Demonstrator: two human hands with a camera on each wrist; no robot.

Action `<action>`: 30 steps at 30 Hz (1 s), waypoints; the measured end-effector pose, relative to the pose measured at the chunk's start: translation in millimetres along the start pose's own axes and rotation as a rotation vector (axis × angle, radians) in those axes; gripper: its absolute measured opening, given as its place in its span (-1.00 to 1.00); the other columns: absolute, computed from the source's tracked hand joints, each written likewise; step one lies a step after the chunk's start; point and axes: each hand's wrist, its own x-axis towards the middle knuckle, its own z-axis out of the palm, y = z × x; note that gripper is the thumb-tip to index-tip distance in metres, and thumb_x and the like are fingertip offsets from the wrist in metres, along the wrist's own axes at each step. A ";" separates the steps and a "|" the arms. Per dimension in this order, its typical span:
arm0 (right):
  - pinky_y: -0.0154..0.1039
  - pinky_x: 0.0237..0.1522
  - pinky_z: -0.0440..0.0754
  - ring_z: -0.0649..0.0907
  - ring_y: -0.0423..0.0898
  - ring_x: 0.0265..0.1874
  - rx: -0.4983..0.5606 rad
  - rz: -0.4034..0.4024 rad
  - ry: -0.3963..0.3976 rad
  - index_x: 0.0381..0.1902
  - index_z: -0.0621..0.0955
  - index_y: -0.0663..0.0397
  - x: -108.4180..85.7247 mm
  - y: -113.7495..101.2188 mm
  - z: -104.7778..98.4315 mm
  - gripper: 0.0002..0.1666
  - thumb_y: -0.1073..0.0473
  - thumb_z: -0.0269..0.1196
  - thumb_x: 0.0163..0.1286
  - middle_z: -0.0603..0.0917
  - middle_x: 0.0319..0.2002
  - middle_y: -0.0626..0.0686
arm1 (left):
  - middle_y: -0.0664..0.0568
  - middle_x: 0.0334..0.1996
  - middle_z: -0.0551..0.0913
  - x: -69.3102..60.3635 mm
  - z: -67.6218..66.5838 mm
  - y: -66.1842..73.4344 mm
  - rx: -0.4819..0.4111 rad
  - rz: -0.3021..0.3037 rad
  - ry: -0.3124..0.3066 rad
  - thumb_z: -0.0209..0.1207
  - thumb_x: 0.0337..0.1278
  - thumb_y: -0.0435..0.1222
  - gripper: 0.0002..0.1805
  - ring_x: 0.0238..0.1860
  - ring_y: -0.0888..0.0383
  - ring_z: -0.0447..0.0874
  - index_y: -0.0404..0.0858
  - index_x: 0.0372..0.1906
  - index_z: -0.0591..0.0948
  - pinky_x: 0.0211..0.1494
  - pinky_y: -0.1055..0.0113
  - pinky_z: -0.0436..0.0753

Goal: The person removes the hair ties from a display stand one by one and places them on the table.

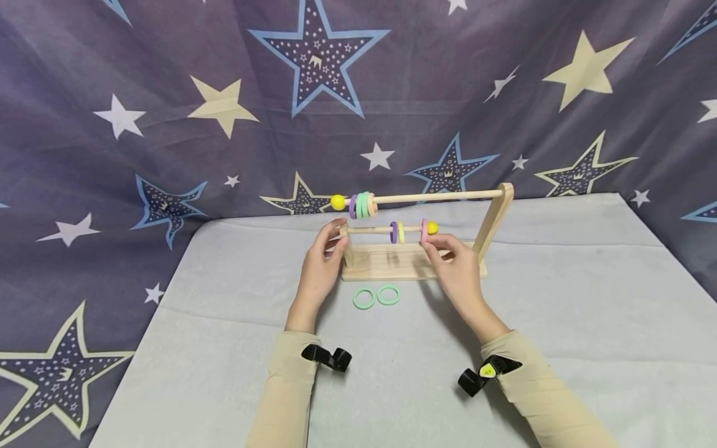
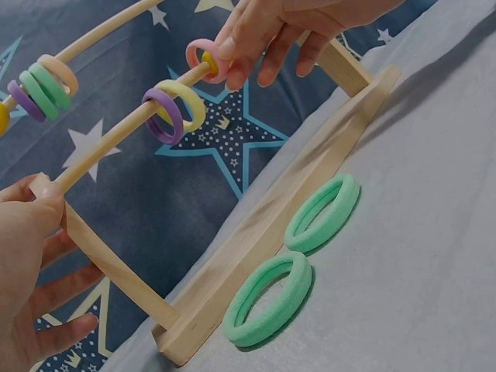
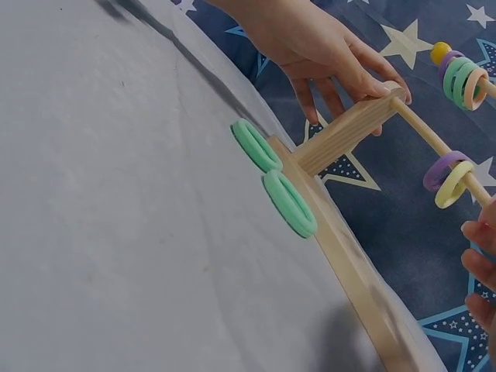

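A wooden two-bar rack stands on the table. My left hand grips the top of its short left post between thumb and fingers. At the yellow-ball end of the lower bar, my right hand pinches a pink hair tie, which loops around the bar's tip beside the ball. A purple hair tie and a yellow hair tie hang farther in on that bar. Two green hair ties lie on the cloth before the base, one nearer the left post, the other beside it.
The upper bar runs behind and above, fixed to the tall right post. Purple, green and peach hair ties hang near its yellow ball. A star-patterned curtain hangs behind the grey-clothed table.
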 end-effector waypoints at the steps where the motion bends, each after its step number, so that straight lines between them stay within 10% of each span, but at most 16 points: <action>1: -0.36 -0.25 0.55 0.66 -0.13 -0.31 -0.003 -0.001 0.002 -0.20 0.73 0.21 0.3 0.4 -0.6 -0.87 0.26 0.36 0.33 0.78 -0.29 0.11 | -0.07 0.17 0.60 0.1 -0.1 -0.2 0.000 0.002 0.000 0.08 0.45 -0.07 -0.57 0.12 0.04 0.60 0.02 0.34 0.47 0.10 0.08 0.56; 30: -0.41 -0.29 0.52 0.60 -0.34 -0.38 -0.012 -0.029 0.014 -0.21 0.72 0.21 1.0 5.3 -19.1 -0.87 0.27 0.37 0.32 0.77 -0.31 0.11 | -0.11 0.16 0.60 -0.9 -1.1 3.2 -0.015 -0.001 0.002 0.10 0.45 -0.11 -0.57 0.13 0.02 0.60 -0.02 0.33 0.48 0.09 0.06 0.56</action>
